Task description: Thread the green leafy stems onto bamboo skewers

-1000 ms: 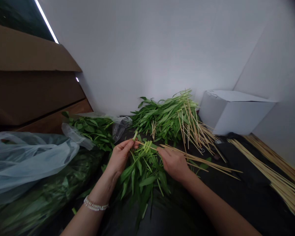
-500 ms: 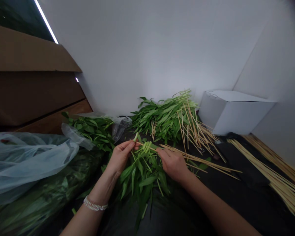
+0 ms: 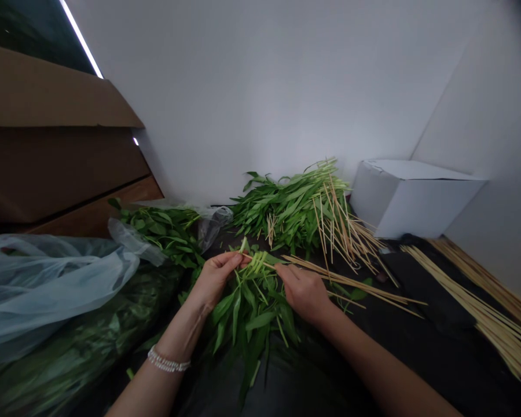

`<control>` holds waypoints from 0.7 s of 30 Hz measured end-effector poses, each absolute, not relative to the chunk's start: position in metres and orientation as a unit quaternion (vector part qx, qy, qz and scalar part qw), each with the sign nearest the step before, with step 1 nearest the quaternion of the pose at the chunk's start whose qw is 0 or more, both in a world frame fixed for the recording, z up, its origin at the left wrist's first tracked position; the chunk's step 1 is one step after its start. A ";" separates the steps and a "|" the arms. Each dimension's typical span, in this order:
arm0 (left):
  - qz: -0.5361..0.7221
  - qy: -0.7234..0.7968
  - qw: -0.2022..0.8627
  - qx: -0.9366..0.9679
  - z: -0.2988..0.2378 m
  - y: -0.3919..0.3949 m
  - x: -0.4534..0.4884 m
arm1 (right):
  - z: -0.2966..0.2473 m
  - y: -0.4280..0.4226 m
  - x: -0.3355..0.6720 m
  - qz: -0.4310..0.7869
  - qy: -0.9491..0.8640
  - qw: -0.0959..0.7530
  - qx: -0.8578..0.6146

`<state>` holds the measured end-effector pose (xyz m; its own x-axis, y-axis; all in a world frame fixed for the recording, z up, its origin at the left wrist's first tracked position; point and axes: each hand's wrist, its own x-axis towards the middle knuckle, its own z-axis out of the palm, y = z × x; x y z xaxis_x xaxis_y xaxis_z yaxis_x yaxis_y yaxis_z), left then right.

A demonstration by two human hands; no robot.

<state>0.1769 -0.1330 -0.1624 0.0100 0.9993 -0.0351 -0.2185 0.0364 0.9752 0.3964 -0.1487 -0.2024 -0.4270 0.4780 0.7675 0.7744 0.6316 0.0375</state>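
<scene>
My right hand (image 3: 304, 288) is closed round a thin bamboo skewer (image 3: 269, 266). Several pale green stems (image 3: 256, 264) of a long-leaved vegetable are threaded side by side along it, their leaves (image 3: 247, 315) hanging below. At the skewer's other end, my left hand (image 3: 217, 277) pinches one more leafy green stem (image 3: 244, 244), its cut end sticking up above the fingers. Whether the skewer's tip has passed through that stem is hard to make out. A beaded bracelet (image 3: 168, 361) circles my left wrist.
Behind my hands lies a heap of finished leafy skewers (image 3: 290, 202). Loose skewers (image 3: 364, 284) are to the right, with larger bundles (image 3: 481, 313) beyond. A white box (image 3: 417, 197) stands at back right; plastic bags of greens (image 3: 47, 289) fill the left.
My left fingers have shifted slightly right and down along the skewer's end, and the pinched stem has moved a little right with them. My right hand stays nearly in place.
</scene>
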 end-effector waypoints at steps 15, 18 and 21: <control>0.483 0.472 0.576 0.462 -0.160 -0.138 0.175 | -0.204 -0.149 0.395 -0.183 -0.826 0.390 -0.364; 0.467 0.480 0.568 0.478 -0.162 -0.141 0.178 | -0.204 -0.150 0.394 -0.183 -0.830 0.385 -0.359; 0.475 0.473 0.559 0.488 -0.163 -0.141 0.181 | -0.202 -0.150 0.394 -0.201 -0.827 0.378 -0.363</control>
<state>0.1808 -0.1409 -0.1632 0.1000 0.9929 -0.0649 -0.0693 0.0720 0.9950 0.3936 -0.1502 -0.2017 -0.4503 0.4493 0.7716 0.7534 0.6549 0.0584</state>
